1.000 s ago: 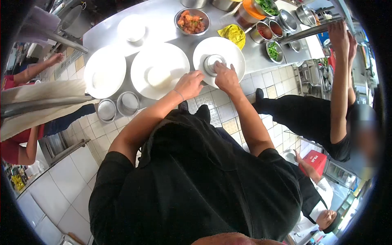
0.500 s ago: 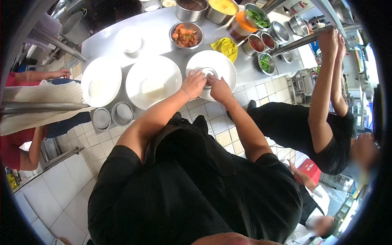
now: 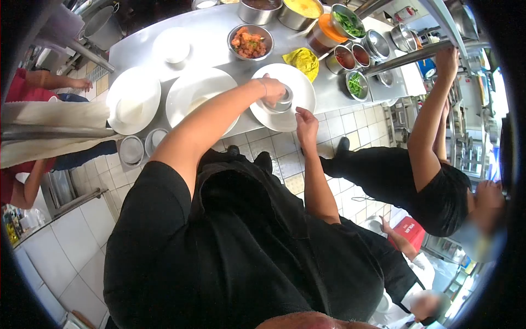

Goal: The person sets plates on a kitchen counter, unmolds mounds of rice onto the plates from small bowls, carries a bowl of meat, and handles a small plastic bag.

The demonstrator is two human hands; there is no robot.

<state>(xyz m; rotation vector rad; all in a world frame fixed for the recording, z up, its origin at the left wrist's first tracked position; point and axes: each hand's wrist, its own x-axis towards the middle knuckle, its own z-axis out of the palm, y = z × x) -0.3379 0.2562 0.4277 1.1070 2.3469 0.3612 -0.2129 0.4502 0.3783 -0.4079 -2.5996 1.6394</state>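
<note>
My left hand (image 3: 272, 90) grips a small round metal mould (image 3: 285, 98) on the white plate (image 3: 302, 90) at the right of the row. What is inside the mould is hard to make out. My right hand (image 3: 307, 127) is off the mould, just beyond the plate's near right rim. Its fingers are curled in, and I see nothing in them. Two more white plates, the middle plate (image 3: 178, 90) and the left plate (image 3: 148, 90), each bear a pale flat portion. My left forearm crosses over the middle plate.
Behind the plates stand a bowl of reddish food (image 3: 251, 44), a yellow cloth (image 3: 302, 63), an orange-lidded container (image 3: 324, 41) and a bowl of greens (image 3: 357, 86). Round tins (image 3: 132, 151) sit at the front left corner. A co-worker (image 3: 378, 167) reaches a metal rail on the right.
My right hand has let go of the mould and drawn back towards me, off the plate. My left hand has moved forward and right, and stays on the mould.
</note>
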